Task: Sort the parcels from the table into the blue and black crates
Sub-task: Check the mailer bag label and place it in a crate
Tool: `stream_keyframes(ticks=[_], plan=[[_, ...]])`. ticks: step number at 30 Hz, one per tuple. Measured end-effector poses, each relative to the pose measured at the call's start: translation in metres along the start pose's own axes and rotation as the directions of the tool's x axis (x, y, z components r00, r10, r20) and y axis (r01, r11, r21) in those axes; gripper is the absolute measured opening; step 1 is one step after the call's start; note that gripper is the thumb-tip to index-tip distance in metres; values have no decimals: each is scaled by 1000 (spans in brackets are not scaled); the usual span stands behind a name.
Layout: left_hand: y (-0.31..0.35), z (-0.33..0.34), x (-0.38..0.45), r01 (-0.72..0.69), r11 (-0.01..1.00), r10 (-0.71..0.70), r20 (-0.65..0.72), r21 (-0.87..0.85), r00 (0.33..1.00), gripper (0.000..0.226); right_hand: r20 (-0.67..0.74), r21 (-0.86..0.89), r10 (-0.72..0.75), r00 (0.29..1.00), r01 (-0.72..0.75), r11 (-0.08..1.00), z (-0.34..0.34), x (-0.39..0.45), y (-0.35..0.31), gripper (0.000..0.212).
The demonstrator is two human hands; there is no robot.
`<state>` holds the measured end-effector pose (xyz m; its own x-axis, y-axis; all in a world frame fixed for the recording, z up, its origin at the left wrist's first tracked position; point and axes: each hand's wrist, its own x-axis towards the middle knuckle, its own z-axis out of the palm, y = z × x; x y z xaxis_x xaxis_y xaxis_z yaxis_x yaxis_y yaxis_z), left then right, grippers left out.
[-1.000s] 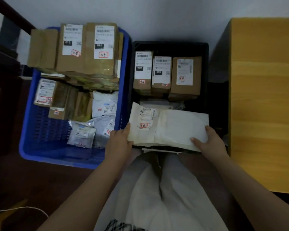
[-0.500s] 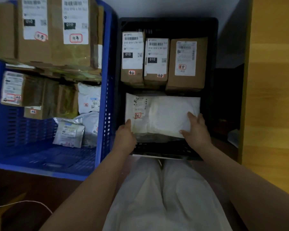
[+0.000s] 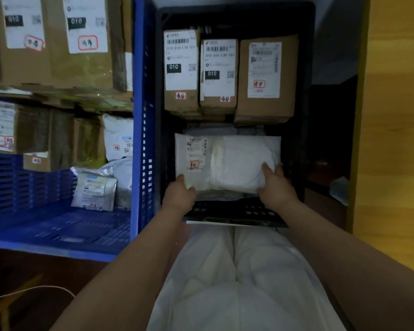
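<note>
Far L: blue crate (image 3: 139,130), perforated hard plastic, holds taped brown cartons w/ white labels (image 3: 58,41) stacked along the far side, plus crinkly white and silver poly mailers (image 3: 96,189) slumped on its floor. Next over, black crate (image 3: 234,211), same slotted plastic; three upright kraft boxes (image 3: 227,75) w/ barcode labels and red-stamped tags stand at the back. Change vs a sec ago: white soft parcel (image 3: 227,163) was held up over the near rim of the black crate, tilted; now it sits lower, inside the crate, flat on other soft packs in front of the boxes. Reads as placement nearly done, release is the step due. L hand (image 3: 178,195) grips the parcel's near-L corner, thumb on top, other fingers out of sight beneath. R hand (image 3: 276,185) grips the near-R corner, fingers curled over the edge onto the top face. Parcel: matte white poly bag, pillowy, bulging at centre-R, creased, small label and red stamp at its L end; soft, likely to settle where dropped. Below: person's pale trousers (image 3: 237,283), smooth fabric. Far R: counter (image 3: 397,139), yellow wood-grain top, flat and hard; no parcel visible on the part in view, so can't judge how many remain to sort. Pale crumpled scrap (image 3: 339,189) lies low just beside the counter; what it is unclear.
</note>
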<state>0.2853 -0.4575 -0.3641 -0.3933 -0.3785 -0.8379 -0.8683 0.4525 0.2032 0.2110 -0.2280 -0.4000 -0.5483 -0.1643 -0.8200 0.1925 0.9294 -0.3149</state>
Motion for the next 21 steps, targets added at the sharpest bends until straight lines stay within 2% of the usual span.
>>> stream_keyframes(ticks=[7,12,18,21], plan=[[11,-22,-47,-66,998,66,-8,-20,998,56,-62,8,-22,998,23,1000,-19,-58,-25,70],[23,-53,-88,-189,981,188,-17,-38,982,54,-149,66,-54,987,64,996,-44,-106,-42,64],[43,-84,-128,-370,924,369,-37,-91,929,47,-287,98,-52,957,83,992,-62,-161,-58,60],[57,-95,-146,-477,874,475,-39,-90,879,47,-354,115,-52,934,99,988,-68,-186,-63,59]])
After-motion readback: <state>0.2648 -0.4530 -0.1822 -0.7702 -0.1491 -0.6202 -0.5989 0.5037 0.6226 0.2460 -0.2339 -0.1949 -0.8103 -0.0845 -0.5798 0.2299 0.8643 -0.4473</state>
